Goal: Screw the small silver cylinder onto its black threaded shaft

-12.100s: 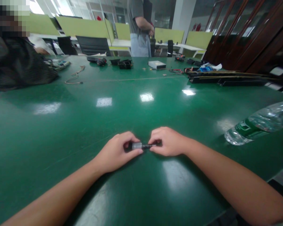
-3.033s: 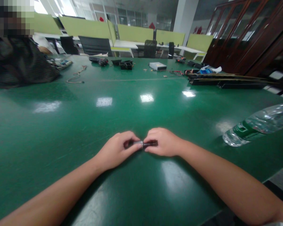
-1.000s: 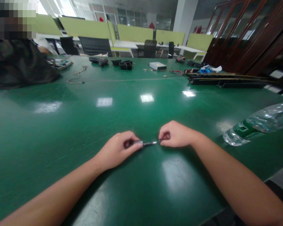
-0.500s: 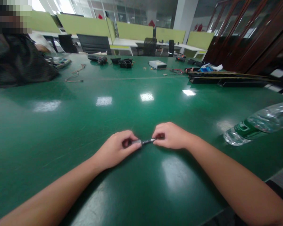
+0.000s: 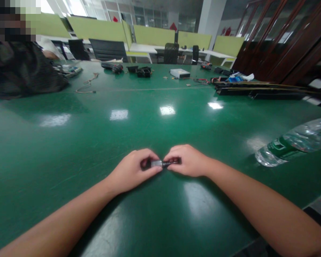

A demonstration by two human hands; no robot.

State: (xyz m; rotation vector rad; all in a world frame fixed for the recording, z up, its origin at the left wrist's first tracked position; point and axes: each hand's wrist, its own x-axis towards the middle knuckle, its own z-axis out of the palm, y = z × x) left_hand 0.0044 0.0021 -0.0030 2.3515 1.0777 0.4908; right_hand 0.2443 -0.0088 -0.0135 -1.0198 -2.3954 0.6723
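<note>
Low over the middle of the green table (image 5: 139, 132), my two hands meet at a thin dark rod with a paler, silvery section (image 5: 156, 163); its exact kind is unclear. My left hand (image 5: 135, 167) is closed, with thumb and fingers gripping the silvery section. At the rod's darker, thinner end, my right hand (image 5: 188, 160) pinches with its fingertips, nearly touching my left fingertips. Part of the rod is hidden behind the fingers of both hands.
A clear bottle with a green label (image 5: 286, 146) lies at the right. Along the far side are a white box (image 5: 179, 73), black parts (image 5: 143, 71), a cable (image 5: 85, 87) and long dark strips (image 5: 256, 89). Another person (image 5: 18, 67) is at the far left.
My right hand has slid left along the rod, closing most of the gap to my left hand. Less of the dark shaft shows between them. My left hand has barely moved.
</note>
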